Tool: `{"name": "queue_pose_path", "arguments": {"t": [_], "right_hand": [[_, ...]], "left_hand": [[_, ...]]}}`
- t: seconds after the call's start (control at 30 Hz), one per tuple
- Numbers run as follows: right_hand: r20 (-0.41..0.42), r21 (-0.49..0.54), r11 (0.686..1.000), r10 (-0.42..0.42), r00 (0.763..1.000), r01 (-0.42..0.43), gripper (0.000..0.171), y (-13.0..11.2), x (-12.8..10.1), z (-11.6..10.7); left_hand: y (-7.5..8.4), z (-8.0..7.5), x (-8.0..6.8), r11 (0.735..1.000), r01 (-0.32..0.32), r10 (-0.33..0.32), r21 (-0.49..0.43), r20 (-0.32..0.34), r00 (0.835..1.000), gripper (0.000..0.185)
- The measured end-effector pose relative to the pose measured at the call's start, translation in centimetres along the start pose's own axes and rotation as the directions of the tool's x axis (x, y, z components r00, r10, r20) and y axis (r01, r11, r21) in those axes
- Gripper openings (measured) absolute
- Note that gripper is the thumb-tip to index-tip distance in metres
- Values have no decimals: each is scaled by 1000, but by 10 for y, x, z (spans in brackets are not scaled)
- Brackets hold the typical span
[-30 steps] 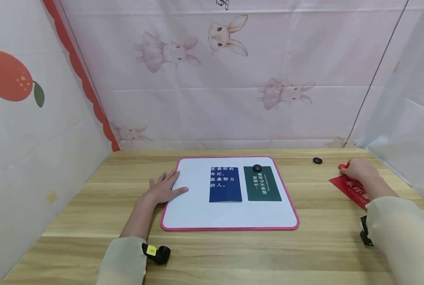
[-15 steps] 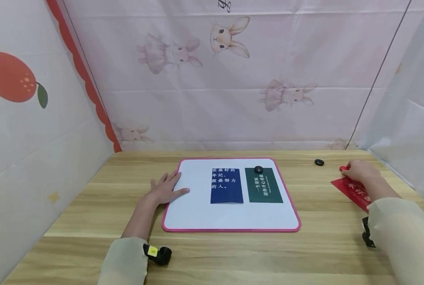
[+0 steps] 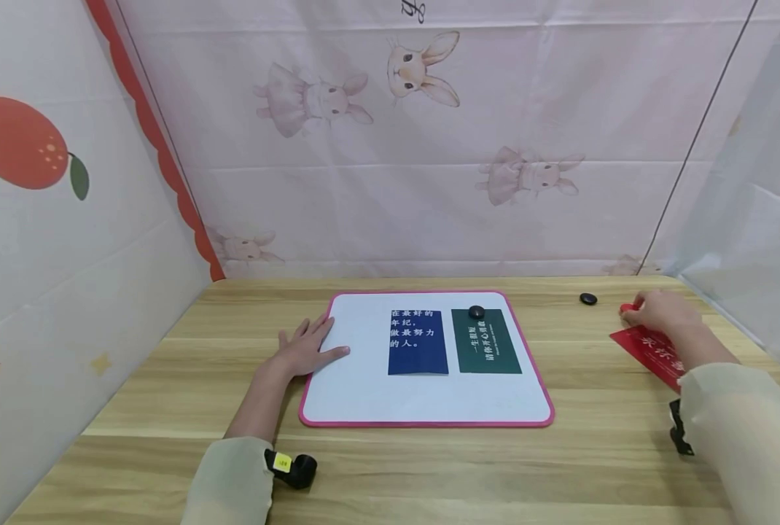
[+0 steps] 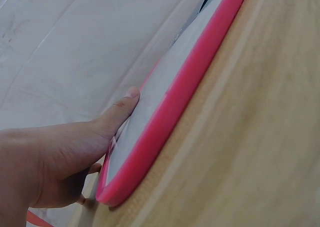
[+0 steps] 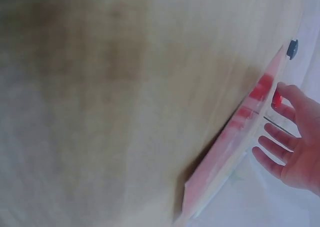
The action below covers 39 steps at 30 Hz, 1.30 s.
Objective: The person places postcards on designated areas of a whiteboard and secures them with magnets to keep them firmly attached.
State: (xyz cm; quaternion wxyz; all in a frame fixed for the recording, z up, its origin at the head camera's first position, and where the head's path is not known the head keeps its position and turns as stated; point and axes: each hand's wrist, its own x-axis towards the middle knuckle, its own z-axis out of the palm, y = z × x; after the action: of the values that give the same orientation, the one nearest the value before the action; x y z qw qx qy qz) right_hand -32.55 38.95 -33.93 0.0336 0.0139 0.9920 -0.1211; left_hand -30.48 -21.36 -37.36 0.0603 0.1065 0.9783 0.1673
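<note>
My left hand (image 3: 303, 351) lies with spread fingers over the left edge of a pink-framed whiteboard (image 3: 364, 397); the thumb rests along its white face in the left wrist view. On the board are a blue card (image 3: 418, 357) with white writing and a green card (image 3: 495, 350), topped by a black round magnet (image 3: 476, 312). At the far right, my right hand (image 3: 667, 315) pinches a red round magnet (image 5: 276, 98) between thumb and index finger, other fingers loose. Just below it a red card (image 3: 646, 350) lies slanted on the table, partly hidden by the hand and forearm.
Another black magnet (image 3: 588, 299) sits on the wooden table (image 3: 429, 474), left of the right hand. Fabric printed with rabbits (image 3: 423, 69) hangs behind the table, and printed sheets (image 3: 114, 270) stand on both sides.
The right hand has shifted the red magnet slightly to the left, just above the red card. The left hand stays on the board. The head view has moved a little.
</note>
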Motion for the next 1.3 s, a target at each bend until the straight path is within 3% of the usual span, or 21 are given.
{"name": "queue_pose_path", "arguments": {"t": [0.4,1.3], "right_hand": [[-37,-92,994,-71,997,67,49,-11,0,-12],[-45,-125,984,-132,990,126,47,-27,1,-9]], "left_hand": [[1,-1,1,1000,11,-11,-13,15,1000,87],[2,-2,-1,1000,2,-2,-5,4,1000,85]]}}
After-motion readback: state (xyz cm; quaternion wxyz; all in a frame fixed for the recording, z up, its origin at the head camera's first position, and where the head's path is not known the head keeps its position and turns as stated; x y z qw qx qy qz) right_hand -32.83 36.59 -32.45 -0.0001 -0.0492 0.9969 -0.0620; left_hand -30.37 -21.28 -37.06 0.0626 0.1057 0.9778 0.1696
